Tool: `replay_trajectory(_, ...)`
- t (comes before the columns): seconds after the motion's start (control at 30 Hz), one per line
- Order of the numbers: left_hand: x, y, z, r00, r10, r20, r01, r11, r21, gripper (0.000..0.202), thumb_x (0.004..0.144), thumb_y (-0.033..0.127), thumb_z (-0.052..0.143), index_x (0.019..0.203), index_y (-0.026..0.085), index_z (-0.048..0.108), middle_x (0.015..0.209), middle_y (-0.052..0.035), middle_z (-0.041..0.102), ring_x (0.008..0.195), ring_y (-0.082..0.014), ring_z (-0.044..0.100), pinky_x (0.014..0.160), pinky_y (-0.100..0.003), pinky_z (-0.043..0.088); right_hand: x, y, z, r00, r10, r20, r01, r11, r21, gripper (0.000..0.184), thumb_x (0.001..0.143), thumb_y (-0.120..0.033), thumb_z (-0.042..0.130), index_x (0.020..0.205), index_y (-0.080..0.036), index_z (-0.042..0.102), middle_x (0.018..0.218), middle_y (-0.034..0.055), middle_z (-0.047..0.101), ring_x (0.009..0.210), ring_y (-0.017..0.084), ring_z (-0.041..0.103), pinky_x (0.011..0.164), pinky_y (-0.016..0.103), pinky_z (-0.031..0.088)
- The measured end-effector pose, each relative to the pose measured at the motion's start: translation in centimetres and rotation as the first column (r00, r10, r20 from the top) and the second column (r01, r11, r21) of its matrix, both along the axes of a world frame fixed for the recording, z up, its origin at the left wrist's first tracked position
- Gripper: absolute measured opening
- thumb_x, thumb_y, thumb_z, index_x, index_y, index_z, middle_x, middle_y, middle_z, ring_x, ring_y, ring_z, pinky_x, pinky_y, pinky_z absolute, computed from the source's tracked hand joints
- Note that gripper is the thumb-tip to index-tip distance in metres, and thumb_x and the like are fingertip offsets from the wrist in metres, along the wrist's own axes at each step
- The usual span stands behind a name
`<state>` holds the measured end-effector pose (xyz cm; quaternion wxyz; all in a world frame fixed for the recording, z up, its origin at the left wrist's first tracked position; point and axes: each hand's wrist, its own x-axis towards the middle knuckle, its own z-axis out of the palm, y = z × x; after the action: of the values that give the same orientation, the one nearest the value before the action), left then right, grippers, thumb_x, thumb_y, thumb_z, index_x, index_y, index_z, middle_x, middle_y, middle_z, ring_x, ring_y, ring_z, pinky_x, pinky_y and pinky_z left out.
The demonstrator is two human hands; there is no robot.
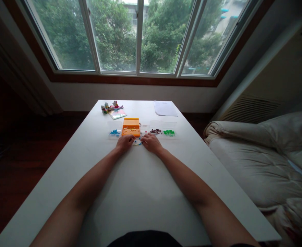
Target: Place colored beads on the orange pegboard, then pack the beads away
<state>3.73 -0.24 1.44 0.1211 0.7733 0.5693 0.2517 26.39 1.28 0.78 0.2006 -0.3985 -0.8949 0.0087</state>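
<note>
Position. Both arms reach across the white table towards its far half. The left hand and right hand lie palm down on the surface, close together but apart.

Work item. A cluster of small loose pieces, pale and blue, lies on the table in the gap between the two hands, just near of the orange tray. The fingertips of both hands meet the edges of this cluster.

Hand state. The fingers of both hands are loosely curled and pointing inward. The view is too small to tell whether either hand has a piece pinched.

Handling. The pieces look like rigid plastic. They are probably very light and likely to skid or scatter on the smooth top. Take each one singly, thumb and forefinger on opposite sides, with light pressure.

Surroundings.
- The orange tray holds scattered small pieces of its own.
- Left of the tray: blue pieces in a clear container.
- Right of the tray: dark red pieces, then green pieces, also in clear containers.
- Far left: toy figures and a booklet.
- Far right: paper sheets.
- Beyond the table: a window.
- At the right of the scene: bedding.
</note>
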Motion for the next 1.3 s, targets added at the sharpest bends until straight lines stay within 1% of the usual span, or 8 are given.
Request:
replay_trajectory(0.2,0.3,-0.2,0.3,0.990,-0.138,-0.033,0.139,0.989,0.047,0.026,0.094,0.031,0.053,0.102,0.023,0.076,0.100,-0.0069,0.074,0.086,-0.0186,0.065,0.078,-0.028,0.047,0.1,0.2,-0.2,0.999,0.048,-0.003,-0.048,0.999,0.003,0.019,0.093,-0.022,0.059,0.104,-0.022,0.074,0.104,0.0076,0.067,0.101,0.022,0.053,0.096,0.035,0.040)
replay_trajectory(0.33,0.1,-0.2,0.3,0.975,-0.213,-0.069,0.218,0.974,0.067,0.022,0.091,0.029,0.056,0.099,0.024,0.076,0.094,-0.0060,0.072,0.084,-0.0178,0.063,0.077,-0.027,0.047,0.1,0.4,-0.4,1.000,0.023,-0.007,-0.023,1.000,0.011,0.017,0.094,-0.022,0.058,0.100,-0.021,0.074,0.100,0.0081,0.066,0.100,0.021,0.053,0.097,0.034,0.040)
replay_trajectory(0.43,0.0,-0.2,0.1,0.963,-0.259,-0.078,0.264,0.963,0.052,0.019,0.088,0.026,0.060,0.098,0.025,0.076,0.096,-0.0055,0.072,0.084,-0.0170,0.063,0.078,-0.027,0.047,0.2,0.6,-0.5,1.000,-0.003,-0.008,0.003,1.000,-0.004,0.017,0.094,-0.022,0.059,0.101,-0.020,0.074,0.100,0.0085,0.065,0.100,0.021,0.053,0.097,0.033,0.040)
replay_trajectory(0.67,-0.5,0.1,-0.2,0.916,-0.399,-0.030,0.400,0.914,0.066,0.025,0.093,0.023,0.055,0.103,0.028,0.078,0.100,-0.0060,0.070,0.091,-0.0170,0.063,0.082,-0.027,0.047,0.3,0.5,-0.4,0.999,-0.009,-0.043,0.008,1.000,-0.015,0.019,0.093,-0.024,0.059,0.104,-0.021,0.074,0.101,0.0079,0.065,0.102,0.021,0.053,0.098,0.034,0.041)
replay_trajectory(0.73,-0.6,0.2,-0.2,0.913,-0.407,-0.031,0.408,0.911,0.063,0.025,0.093,0.023,0.056,0.102,0.028,0.078,0.099,-0.0064,0.069,0.093,-0.0178,0.062,0.084,-0.028,0.047,0.3,0.5,-0.4,0.999,-0.009,-0.050,0.008,1.000,-0.020,0.019,0.094,-0.024,0.059,0.104,-0.021,0.074,0.101,0.0079,0.065,0.102,0.021,0.053,0.097,0.034,0.040)
replay_trajectory(0.93,-0.8,0.5,-0.3,0.939,-0.341,-0.049,0.343,0.938,0.054,0.023,0.093,0.025,0.057,0.099,0.026,0.078,0.099,-0.0075,0.069,0.095,-0.0195,0.061,0.086,-0.030,0.048,0.3,0.4,-0.3,0.999,-0.013,-0.048,0.012,1.000,-0.024,0.018,0.094,-0.025,0.060,0.103,-0.020,0.074,0.101,0.0080,0.066,0.100,0.020,0.054,0.097,0.034,0.040)
replay_trajectory(1.17,-0.8,0.7,-0.8,0.907,-0.422,-0.013,0.422,0.903,0.080,0.022,0.094,0.025,0.057,0.096,0.028,0.079,0.100,-0.0068,0.068,0.097,-0.0188,0.061,0.088,-0.030,0.047,0.4,0.4,-0.3,0.998,-0.008,-0.069,0.006,1.000,-0.026,0.017,0.093,-0.026,0.060,0.101,-0.021,0.074,0.099,0.0074,0.066,0.099,0.021,0.054,0.096,0.034,0.041)
replay_trajectory(1.3,-0.9,0.7,-0.7,0.919,-0.392,-0.045,0.394,0.916,0.078,0.021,0.093,0.026,0.057,0.095,0.026,0.078,0.099,-0.0068,0.068,0.096,-0.0191,0.060,0.085,-0.030,0.046,0.4,0.4,-0.4,0.997,-0.004,-0.071,0.003,1.000,-0.015,0.017,0.094,-0.027,0.060,0.100,-0.021,0.074,0.098,0.0073,0.066,0.098,0.020,0.054,0.096,0.033,0.041)
